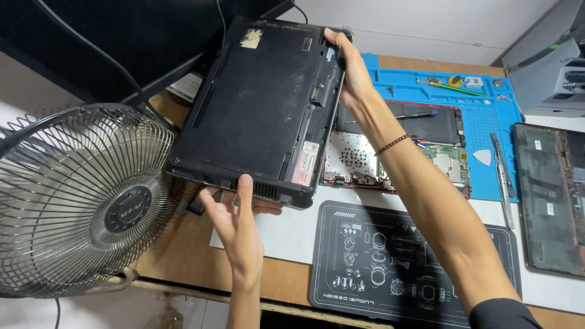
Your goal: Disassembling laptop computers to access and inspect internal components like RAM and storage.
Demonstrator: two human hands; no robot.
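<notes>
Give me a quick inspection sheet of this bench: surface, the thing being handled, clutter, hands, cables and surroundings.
Surface: wooden bench with a blue mat and a black mat.
Job's things: black laptop, underside up, tilted off the bench.
Clutter: opened laptop base with boards showing, grey panel, tweezers, white pick, small parts at the blue mat's top.
Hands: left hand grips the laptop's near edge; right hand grips its far corner.
Cables: black cable at upper left.
Surroundings: wire-guard fan at left, grey device at upper right.
</notes>
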